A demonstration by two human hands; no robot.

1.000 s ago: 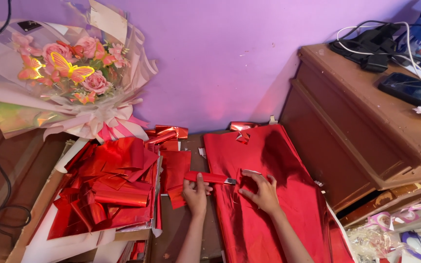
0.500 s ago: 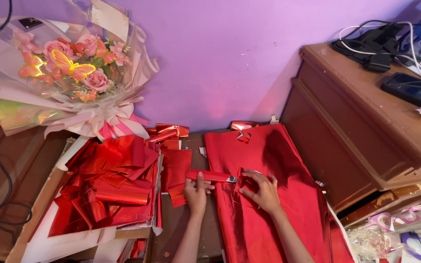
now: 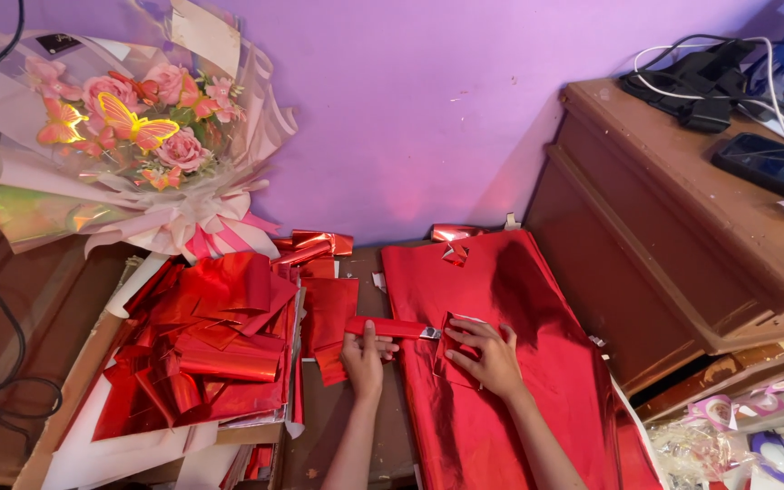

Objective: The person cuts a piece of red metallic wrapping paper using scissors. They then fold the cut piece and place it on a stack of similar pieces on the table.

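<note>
- While your left hand (image 3: 362, 360) clenches the red cutter (image 3: 390, 328), blade at the foil sheet (image 3: 501, 363), you're mid-cut.
- Your right hand (image 3: 492, 356), fingers flat and gripping nothing, pins the foil; hold it taut next.

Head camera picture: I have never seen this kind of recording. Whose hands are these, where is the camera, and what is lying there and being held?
The camera sits on a person's head and looks down at their own two bare hands. The left hand grips a red-handled cutter, its blade toward a long red foil sheet. The right hand presses flat on a small cut piece of that foil. To the left lies a heap of red foil pieces, and behind it a wrapped flower bouquet. A brown cabinet stands to the right.
</note>
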